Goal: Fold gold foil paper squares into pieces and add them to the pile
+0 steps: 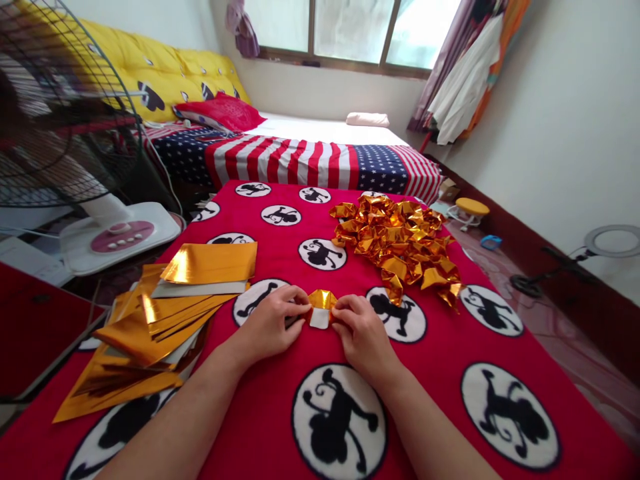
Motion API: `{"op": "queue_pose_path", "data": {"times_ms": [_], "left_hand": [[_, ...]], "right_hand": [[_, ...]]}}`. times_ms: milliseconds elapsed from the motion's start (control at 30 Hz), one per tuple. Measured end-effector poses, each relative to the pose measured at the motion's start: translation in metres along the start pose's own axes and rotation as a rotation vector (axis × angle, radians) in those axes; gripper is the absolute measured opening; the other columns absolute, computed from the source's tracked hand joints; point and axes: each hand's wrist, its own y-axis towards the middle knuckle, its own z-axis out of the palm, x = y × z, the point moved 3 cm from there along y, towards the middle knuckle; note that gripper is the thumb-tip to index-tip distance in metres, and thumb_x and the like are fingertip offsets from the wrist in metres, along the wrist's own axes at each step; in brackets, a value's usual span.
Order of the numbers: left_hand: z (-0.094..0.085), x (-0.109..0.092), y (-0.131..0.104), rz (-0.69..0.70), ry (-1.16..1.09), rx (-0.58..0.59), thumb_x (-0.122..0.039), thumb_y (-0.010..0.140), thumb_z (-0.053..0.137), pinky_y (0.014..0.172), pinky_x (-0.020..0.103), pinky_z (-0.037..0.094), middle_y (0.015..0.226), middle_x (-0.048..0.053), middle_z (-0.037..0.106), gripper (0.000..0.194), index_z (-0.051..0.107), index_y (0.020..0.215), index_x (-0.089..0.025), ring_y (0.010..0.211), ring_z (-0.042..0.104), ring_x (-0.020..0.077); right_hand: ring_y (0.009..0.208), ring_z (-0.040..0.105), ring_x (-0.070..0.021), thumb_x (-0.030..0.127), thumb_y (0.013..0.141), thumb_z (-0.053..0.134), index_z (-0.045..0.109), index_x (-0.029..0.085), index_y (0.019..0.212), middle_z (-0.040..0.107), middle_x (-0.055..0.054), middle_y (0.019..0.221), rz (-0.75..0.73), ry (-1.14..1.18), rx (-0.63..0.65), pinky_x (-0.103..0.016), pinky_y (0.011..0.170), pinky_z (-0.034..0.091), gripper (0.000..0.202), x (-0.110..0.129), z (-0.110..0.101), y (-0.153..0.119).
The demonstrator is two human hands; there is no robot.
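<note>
Between my two hands, near the middle of the table, is a small piece of folded gold foil paper (323, 299) with a white patch facing me. My left hand (274, 321) pinches its left edge, fingertips pressed together. On the opposite edge, my right hand (361, 333) grips it the same way. A loose stack of flat gold foil sheets (210, 264), some showing pale undersides, lies left of my left hand. Beyond my right hand sits a heap of folded gold foil pieces (395, 233).
A red cloth with monkey prints (415, 407) covers the table. At the left stands a fan (120, 227). Behind the table is a bed (300, 157) with a flag-patterned cover. A yellow stool (473, 206) and a ring light (613, 241) are at the right.
</note>
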Motion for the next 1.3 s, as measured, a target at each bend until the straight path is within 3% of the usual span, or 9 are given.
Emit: {"op": "queue_pose_path", "data": {"times_ms": [433, 633, 933, 1133, 1300], "left_hand": [[0.004, 0.005, 0.001, -0.004, 0.032, -0.083, -0.015, 0.084, 0.056, 0.082, 0.031, 0.049, 0.095, 0.006, 0.069, 0.021, 0.074, 0.094, -0.022, 0.088, 0.062, 0.0175], [0.007, 0.004, 0.0, -0.055, -0.002, -0.077, -0.015, 0.085, 0.058, 0.078, 0.028, 0.049, 0.091, 0.004, 0.07, 0.016, 0.073, 0.085, -0.02, 0.084, 0.063, 0.0161], [0.011, 0.0, -0.003, -0.234, -0.035, -0.097, -0.023, 0.084, 0.062, 0.072, 0.026, 0.047, 0.083, 0.001, 0.071, 0.011, 0.073, 0.084, -0.022, 0.077, 0.064, 0.0152], [0.014, 0.003, 0.001, -0.328, 0.002, -0.118, -0.025, 0.083, 0.063, 0.072, 0.026, 0.046, 0.084, 0.0, 0.073, 0.01, 0.072, 0.084, -0.023, 0.078, 0.066, 0.0161], [0.015, 0.002, 0.003, -0.387, 0.034, -0.117, -0.026, 0.082, 0.063, 0.068, 0.025, 0.044, 0.082, -0.001, 0.073, 0.008, 0.07, 0.085, -0.023, 0.076, 0.066, 0.0157]], "right_hand": [[0.091, 0.056, -0.0208, 0.01, 0.087, 0.054, 0.069, 0.022, 0.09, 0.063, -0.006, 0.095, -0.006, 0.068, -0.081, -0.036, 0.081, 0.049, 0.019, -0.011, 0.005, -0.001], [0.086, 0.058, -0.0194, 0.009, 0.085, 0.055, 0.066, 0.022, 0.08, 0.063, -0.004, 0.088, 0.061, 0.128, -0.09, -0.033, 0.078, 0.048, 0.017, -0.01, 0.002, -0.004], [0.076, 0.056, -0.0176, 0.016, 0.088, 0.055, 0.06, 0.022, 0.071, 0.06, -0.003, 0.078, 0.198, 0.082, -0.099, -0.029, 0.07, 0.043, 0.019, -0.001, 0.004, -0.014], [0.076, 0.056, -0.0166, 0.017, 0.089, 0.054, 0.065, 0.022, 0.079, 0.061, -0.002, 0.078, 0.244, 0.013, -0.117, -0.027, 0.07, 0.041, 0.016, -0.003, 0.006, -0.013], [0.074, 0.057, -0.0156, 0.016, 0.084, 0.059, 0.06, 0.021, 0.086, 0.063, 0.001, 0.079, 0.345, -0.055, -0.16, -0.026, 0.069, 0.038, 0.005, -0.003, 0.006, -0.014]]}}
